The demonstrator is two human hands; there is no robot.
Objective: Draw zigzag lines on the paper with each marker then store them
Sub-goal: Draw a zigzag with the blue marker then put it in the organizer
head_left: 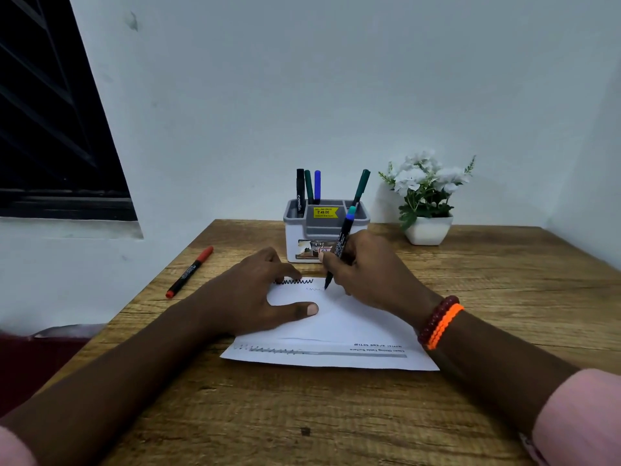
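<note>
A white sheet of paper (336,326) lies on the wooden table. My right hand (373,267) grips a black marker with a teal end (341,245), its tip touching the paper at the end of a faint thin zigzag. A bold black zigzag runs just above it, along the paper's far edge. My left hand (255,297) rests flat on the paper's left part, fingers spread, pinning it down. A grey-and-white pen holder (295,230) stands behind the paper with several markers upright in it. A red marker (190,272) lies on the table to the left.
A white pot of white flowers (426,200) stands at the back right, next to the holder. The wall runs right behind the table. The table's left edge slants close to the red marker. Printed text and an older scribble mark the paper's near edge.
</note>
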